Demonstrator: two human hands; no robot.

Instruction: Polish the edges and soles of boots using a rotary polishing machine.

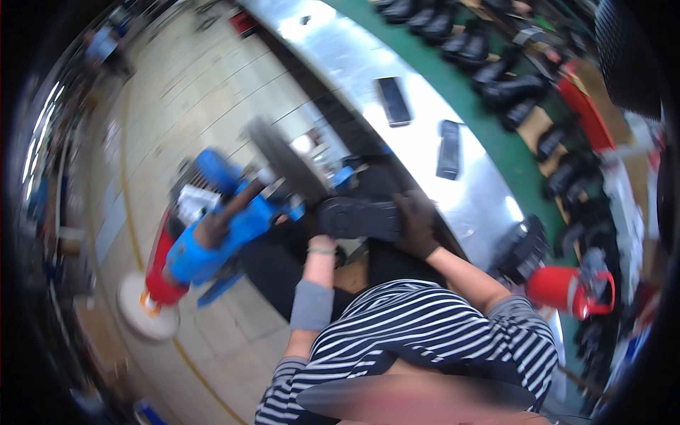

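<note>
A black shoe lies across my lap area with its sole turned up. At its right end my right hand, in a dark glove, is closed around it. My left hand is at the shoe's left end, with its fingers mostly hidden beneath it. Just beyond that end stands a brownish-grey grinding wheel, smeared by motion. The wheel belongs to a blue machine; whether the shoe touches it I cannot tell.
Right of me runs a shiny metal bench with a phone and a black flat object. Several black shoes line a green surface beyond. A red container stands right; a pale disc wheel is left. Another person is far off.
</note>
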